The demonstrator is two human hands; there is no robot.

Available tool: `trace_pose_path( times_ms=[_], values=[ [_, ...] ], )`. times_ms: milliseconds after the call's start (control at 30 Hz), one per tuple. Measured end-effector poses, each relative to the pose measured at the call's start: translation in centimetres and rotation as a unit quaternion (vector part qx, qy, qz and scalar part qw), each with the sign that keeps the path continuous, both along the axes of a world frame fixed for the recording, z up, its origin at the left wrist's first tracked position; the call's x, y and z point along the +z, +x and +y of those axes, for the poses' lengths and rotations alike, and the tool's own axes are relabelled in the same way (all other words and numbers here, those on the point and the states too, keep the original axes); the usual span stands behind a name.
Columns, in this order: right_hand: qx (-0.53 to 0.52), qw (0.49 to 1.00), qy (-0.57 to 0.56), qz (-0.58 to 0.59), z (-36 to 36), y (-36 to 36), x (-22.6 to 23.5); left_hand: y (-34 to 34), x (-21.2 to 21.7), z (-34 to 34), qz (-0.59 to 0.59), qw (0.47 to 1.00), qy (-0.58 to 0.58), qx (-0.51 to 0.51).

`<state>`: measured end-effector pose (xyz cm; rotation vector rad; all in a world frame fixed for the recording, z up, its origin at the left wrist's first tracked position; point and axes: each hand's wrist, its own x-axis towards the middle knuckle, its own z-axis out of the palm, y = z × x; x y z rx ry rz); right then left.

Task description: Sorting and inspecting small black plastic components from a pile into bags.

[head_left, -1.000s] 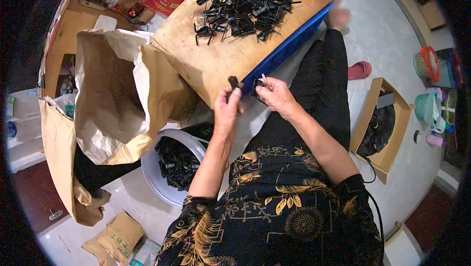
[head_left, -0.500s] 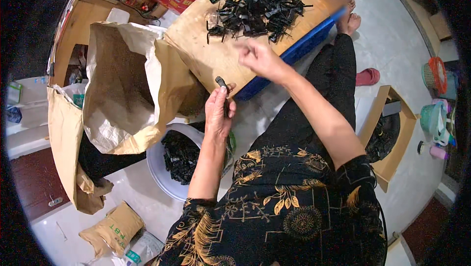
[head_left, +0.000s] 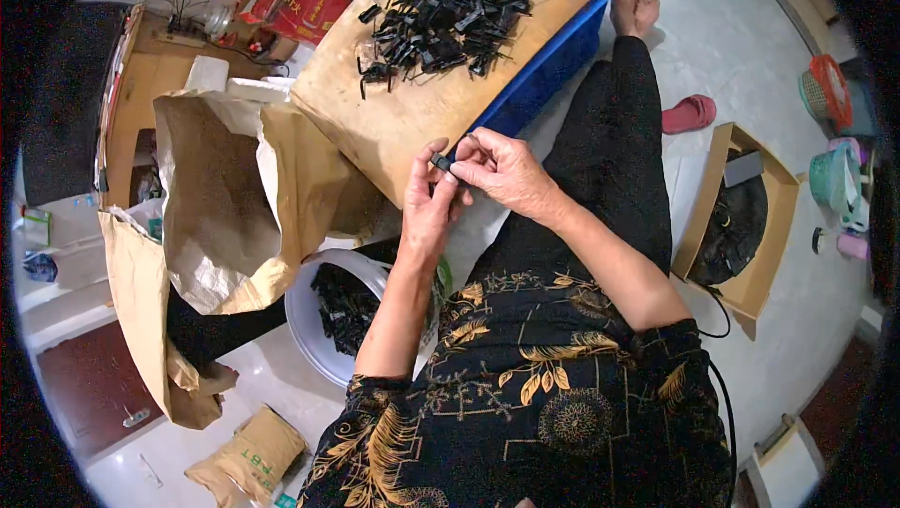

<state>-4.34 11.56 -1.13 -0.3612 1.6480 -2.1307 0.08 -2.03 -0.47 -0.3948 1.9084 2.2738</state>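
My left hand [head_left: 430, 205] and my right hand [head_left: 509, 173] meet in front of my body, just off the near corner of the wooden board. Between their fingertips is a small black plastic part [head_left: 441, 161], pinched from both sides. Its lower portion is hidden by my fingers. On the light wooden board [head_left: 347, 100] lies a heap of black plastic pieces [head_left: 450, 21] with thin rods sticking out. Below my left forearm stands a white bucket [head_left: 296, 321] holding more black pieces [head_left: 342, 306].
Left of the bucket, a large paper sack [head_left: 211, 208] gapes wide. A blue-sided support [head_left: 553, 72] is under the board. At right stand a cardboard box [head_left: 689, 199] with black contents and a pink slipper [head_left: 689, 114]. A tan bag [head_left: 248, 456] lies lower left.
My right hand has come back from beside the heap to meet my left hand. Both now pinch the black part, which only my left hand held before. The view has shifted slightly.
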Motion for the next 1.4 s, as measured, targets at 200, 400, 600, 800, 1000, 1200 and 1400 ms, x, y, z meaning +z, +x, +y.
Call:
trace_pose_path(
  times_ms=[200, 400, 600, 800, 1000, 1200, 1400],
  values=[
    [-0.065, 0.997, 0.023, 0.029, 1.4, 0.6, -1.8, 0.3, 0.4, 1.6, 0.064, 0.984, -0.136, -0.098],
    [-0.053, 0.997, 0.049, 0.036, 3.4, 0.9, -2.6, 0.0, 0.9, 3.7, 0.102, 0.967, -0.191, -0.134],
    [-0.108, 0.988, 0.073, 0.086, 5.2, 1.8, -1.3, -0.4, 1.3, 4.3, 0.033, 0.985, -0.113, -0.126],
    [-0.056, 0.984, 0.142, 0.095, 5.7, 1.7, -1.5, -1.1, 1.1, 4.5, 0.036, 0.968, -0.189, -0.161],
    [-0.041, 0.98, 0.162, 0.112, 5.3, 1.5, -2.1, -1.5, 0.6, 4.2, 0.041, 0.969, -0.174, -0.173],
    [-0.038, 0.983, 0.147, 0.104, 4.9, 1.3, -2.7, -2.2, -0.2, 3.8, 0.072, 0.959, -0.195, -0.194],
    [-0.063, 0.981, 0.156, 0.092, 3.7, 1.5, -3.2, -2.3, -0.5, 3.1, 0.095, 0.941, -0.261, -0.194]
  ],
)
